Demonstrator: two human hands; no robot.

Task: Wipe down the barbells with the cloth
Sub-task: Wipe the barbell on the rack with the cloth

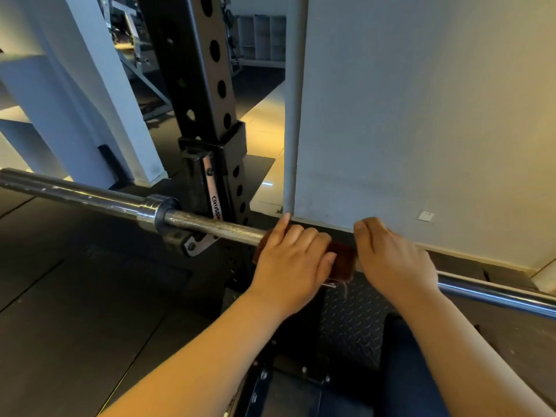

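Barbell [210, 225], a bare steel one, lies across the frame from upper left to lower right, resting in the hook of a black rack upright [204, 85] with round holes. Its thicker sleeve [75, 191] sticks out to the left past the hook, above a dark rubber floor [75, 296].

From my remote view, both hands sit on the shaft just right of the rack. The left hand [288, 260] is curled over a dark reddish-brown cloth [343, 260], holding it wrapped around the shaft. A frayed corner of the cloth hangs below. The right hand [394, 257] is curled over the shaft just beside the cloth. I cannot tell whether it also catches the cloth's edge. A pale wall [421, 115] stands behind.

I judge this to be mid-wipe on the section nearest the rack. To do it well, I would keep the cloth closed fully around the shaft and let the right hand steady the bar so it does not roll in the hook. I would draw the cloth along in long overlapping passes, twisting a little to reach the underside. The shaft to the right and the sleeve look still to be done.
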